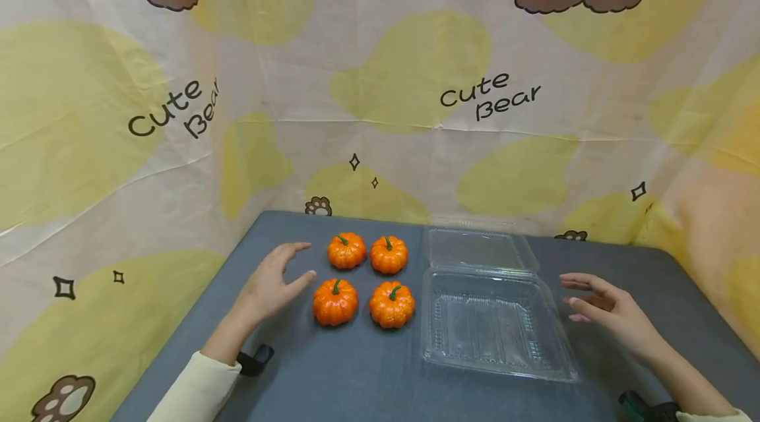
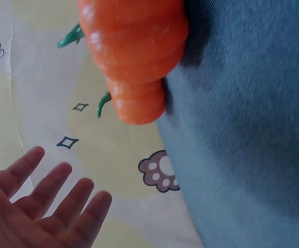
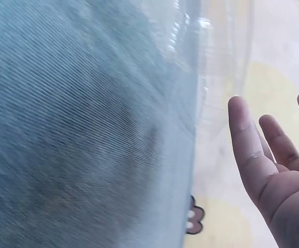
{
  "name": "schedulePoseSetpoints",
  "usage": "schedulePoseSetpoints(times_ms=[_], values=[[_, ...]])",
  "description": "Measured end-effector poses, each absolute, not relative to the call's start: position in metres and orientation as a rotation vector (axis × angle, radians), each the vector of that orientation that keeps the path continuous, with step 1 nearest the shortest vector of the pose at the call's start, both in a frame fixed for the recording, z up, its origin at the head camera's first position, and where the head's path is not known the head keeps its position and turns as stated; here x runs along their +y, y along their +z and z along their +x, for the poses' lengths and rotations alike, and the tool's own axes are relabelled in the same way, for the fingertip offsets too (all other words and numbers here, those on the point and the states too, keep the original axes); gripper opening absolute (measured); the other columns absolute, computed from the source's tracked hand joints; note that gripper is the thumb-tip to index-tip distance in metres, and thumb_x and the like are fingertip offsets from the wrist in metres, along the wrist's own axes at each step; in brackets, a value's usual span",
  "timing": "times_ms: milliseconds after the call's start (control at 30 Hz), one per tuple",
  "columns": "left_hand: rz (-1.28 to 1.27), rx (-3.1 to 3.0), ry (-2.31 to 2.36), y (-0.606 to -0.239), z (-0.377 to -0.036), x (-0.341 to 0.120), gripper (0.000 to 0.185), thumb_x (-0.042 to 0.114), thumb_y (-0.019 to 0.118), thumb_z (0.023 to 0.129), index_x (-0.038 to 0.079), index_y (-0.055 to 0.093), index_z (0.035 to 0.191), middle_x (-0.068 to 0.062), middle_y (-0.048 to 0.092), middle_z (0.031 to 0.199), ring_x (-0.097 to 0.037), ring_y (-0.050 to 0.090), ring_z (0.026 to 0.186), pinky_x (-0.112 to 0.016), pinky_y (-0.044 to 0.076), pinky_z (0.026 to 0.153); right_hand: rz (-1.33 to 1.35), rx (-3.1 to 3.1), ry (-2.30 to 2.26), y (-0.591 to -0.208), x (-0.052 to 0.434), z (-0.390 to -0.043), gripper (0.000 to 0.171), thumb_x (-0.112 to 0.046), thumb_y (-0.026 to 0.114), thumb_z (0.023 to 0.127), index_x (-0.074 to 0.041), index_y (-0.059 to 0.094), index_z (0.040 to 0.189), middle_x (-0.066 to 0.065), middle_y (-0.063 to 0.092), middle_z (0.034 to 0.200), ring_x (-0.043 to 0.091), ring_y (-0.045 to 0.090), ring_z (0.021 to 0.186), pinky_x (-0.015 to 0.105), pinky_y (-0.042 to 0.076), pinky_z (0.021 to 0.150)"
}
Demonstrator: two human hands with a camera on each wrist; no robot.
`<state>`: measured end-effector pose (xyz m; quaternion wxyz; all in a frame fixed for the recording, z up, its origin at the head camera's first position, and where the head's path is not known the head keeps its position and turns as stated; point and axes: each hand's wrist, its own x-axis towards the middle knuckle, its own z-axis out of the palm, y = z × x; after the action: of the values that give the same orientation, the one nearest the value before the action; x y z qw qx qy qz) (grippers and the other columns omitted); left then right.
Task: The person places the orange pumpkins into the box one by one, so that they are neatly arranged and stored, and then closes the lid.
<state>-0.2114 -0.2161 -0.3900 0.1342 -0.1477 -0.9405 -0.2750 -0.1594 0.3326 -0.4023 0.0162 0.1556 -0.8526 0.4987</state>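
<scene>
I had the clear plastic clamshell box as my reference: it lay open on the grey tabletop, its lid folded back flat on the far side, so the tray stood ready to receive things from above. Just to the left of the box sat four small orange pumpkins in a tidy two-by-two block, all upright with green stems up: the near-right pumpkin closest to the tray wall, the near-left pumpkin beside it, and behind them the far-right pumpkin and far-left pumpkin. None of them touched the box, and nothing lay in the tray.

My left hand hovered farther left of the box, just beside the pumpkin block, fingers spread and straight, holding nothing; I judged it nearest the near-left pumpkin. My right hand hung just right of the box's near corner, palm turned toward it, fingers apart and relaxed, also empty and not touching the plastic. From the right wrist view the box edge showed only as a blurred sheen. Behind the table hung the bear-print backdrop.
</scene>
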Motion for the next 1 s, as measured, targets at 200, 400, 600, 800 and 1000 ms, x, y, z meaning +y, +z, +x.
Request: schedulePoseSetpoints(times_ms=[200,400,600,800,1000], values=[[-0.453,-2.75,-0.953,-0.401,-0.207,-0.211,0.049,0.042,0.06,0.078,0.022,0.047,0.121,0.001,0.049,0.121,-0.021,0.049,0.105,-0.037,0.047,0.078,0.481,-2.66,1.717,-0.418,0.328,-0.158,0.042,-0.01,0.048,0.089,0.002,0.037,0.127,-0.012,0.051,0.115,0.009,0.06,0.093,0.037,0.051,0.066],[-0.451,-2.769,-1.052,-0.409,-0.204,-0.206,0.047,0.037,0.064,0.077,0.024,0.048,0.119,0.001,0.05,0.118,-0.025,0.051,0.103,-0.04,0.047,0.078,0.393,-2.72,1.791,-0.427,0.324,-0.157,0.045,-0.016,0.052,0.087,0.0,0.038,0.127,-0.007,0.051,0.115,0.015,0.061,0.092,0.035,0.052,0.066],[-0.457,-2.787,-1.086,-0.416,-0.203,-0.204,0.052,0.043,0.066,0.072,0.023,0.049,0.118,0.0,0.051,0.113,-0.025,0.052,0.1,-0.037,0.047,0.077,0.33,-2.726,1.855,-0.431,0.321,-0.156,0.046,-0.017,0.052,0.087,0.001,0.037,0.127,-0.005,0.05,0.115,0.016,0.061,0.094,0.035,0.052,0.069],[-0.461,-2.836,-1.142,-0.423,-0.204,-0.201,0.06,0.039,0.071,0.068,0.015,0.049,0.12,-0.008,0.051,0.115,-0.025,0.052,0.098,-0.035,0.049,0.076,0.322,-2.717,1.89,-0.432,0.32,-0.156,0.047,-0.016,0.052,0.087,0.002,0.037,0.127,-0.006,0.049,0.116,0.018,0.06,0.094,0.034,0.051,0.071],[-0.437,-2.874,-1.144,-0.43,-0.207,-0.199,0.065,0.034,0.076,0.062,0.015,0.05,0.119,-0.007,0.05,0.115,-0.019,0.051,0.094,-0.03,0.049,0.073,0.374,-2.696,1.901,-0.435,0.319,-0.156,0.044,-0.013,0.051,0.087,0.005,0.036,0.126,-0.006,0.05,0.116,0.019,0.061,0.094,0.033,0.052,0.07]])
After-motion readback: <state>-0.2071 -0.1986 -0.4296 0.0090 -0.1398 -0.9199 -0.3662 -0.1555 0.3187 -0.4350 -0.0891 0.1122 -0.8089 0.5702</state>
